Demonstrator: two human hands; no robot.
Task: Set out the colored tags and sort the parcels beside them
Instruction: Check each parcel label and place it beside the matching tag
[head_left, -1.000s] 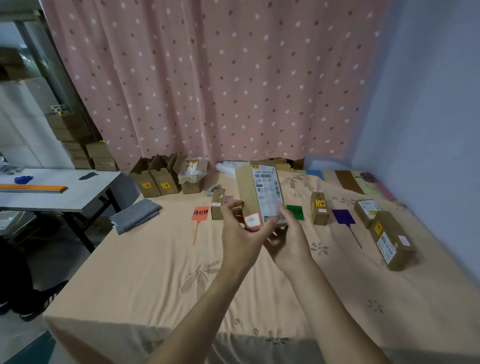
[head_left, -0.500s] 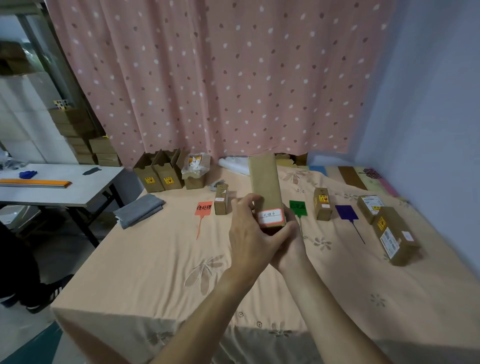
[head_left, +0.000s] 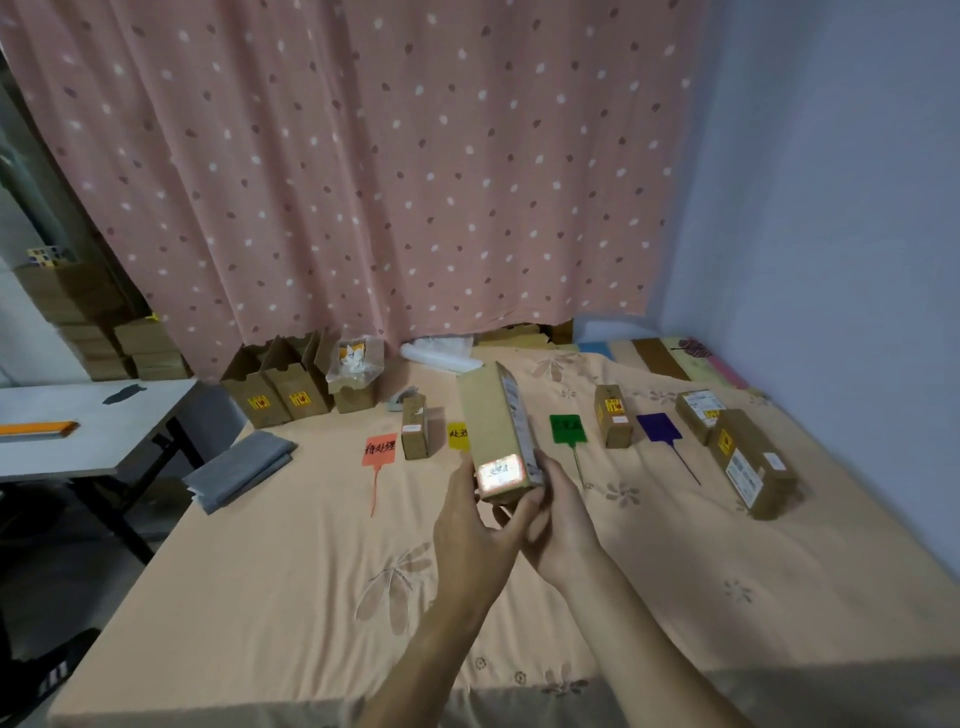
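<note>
In the head view I see both hands meeting on 1 tall cardboard parcel (head_left: 493, 431), held above the middle of the peach sheet (head_left: 270, 582), between the yellow tag (head_left: 458, 435) and the green tag (head_left: 567, 428). The left hand (head_left: 470, 525) grips its near end: thumb up the left face, curled fingers (head_left: 511, 519) wrapped beneath. The right hand (head_left: 563, 512) cups the right side, its fingers (head_left: 540, 462) closed against the edge that carries a printed shipping label. Both forearms reach in from the bottom of the frame and converge at the parcel.

The parcel is plain brown card, a long rectangular block tilted away from me. Its near end shows a white sticker (head_left: 500, 470) with a reddish border; I cannot read the writing.

4 flat tags with thin tails lie in a row on the sheet: an orange tag (head_left: 380, 449), the yellow, the green and a dark purple tag (head_left: 658, 427). A small upright box (head_left: 414, 433) stands between orange and yellow, another box (head_left: 613, 415) stands between green and purple, and 2 larger boxes (head_left: 753, 462) lie right of the purple tag. The sheet is soft cloth with a faint flower pattern.
</note>
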